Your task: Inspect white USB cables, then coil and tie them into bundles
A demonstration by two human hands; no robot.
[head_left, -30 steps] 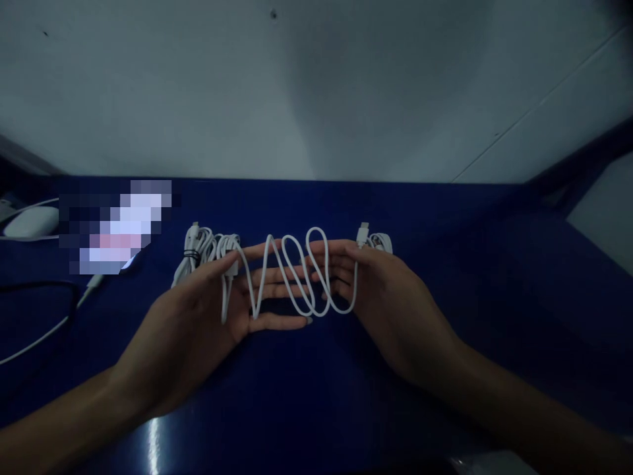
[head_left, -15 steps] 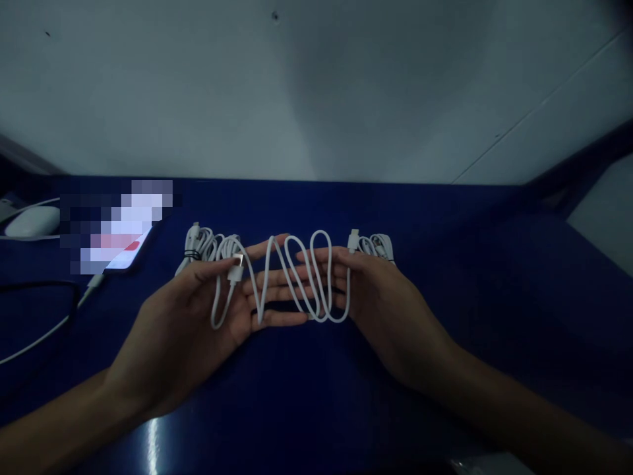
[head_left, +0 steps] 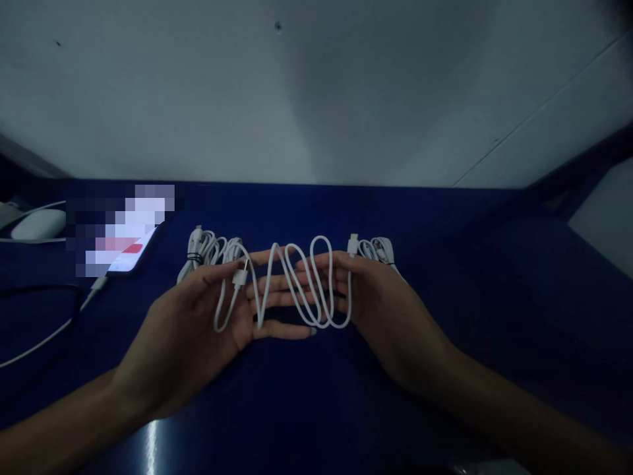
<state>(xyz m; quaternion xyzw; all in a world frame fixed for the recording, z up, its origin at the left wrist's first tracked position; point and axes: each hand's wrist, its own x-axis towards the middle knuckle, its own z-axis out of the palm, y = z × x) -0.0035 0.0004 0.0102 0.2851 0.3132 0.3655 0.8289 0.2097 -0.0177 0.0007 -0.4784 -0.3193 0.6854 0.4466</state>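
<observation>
White cable [head_left: 320,238]: ran in wavy loops between my left hand [head_left: 198,333] and right hand [head_left: 383,303], above the blue worktop [head_left: 306,409].
My left hand: gripped the cable by its larger plug [head_left: 240,277], fingers stretched behind the loops.
My right hand: pinched the end near the smaller plug [head_left: 353,245].
Black-tied cable bundle [head_left: 200,249]: lay beyond my left hand.
Second bundle [head_left: 383,249]: beyond my right.
Phone [head_left: 129,262]: glowed at left.
</observation>
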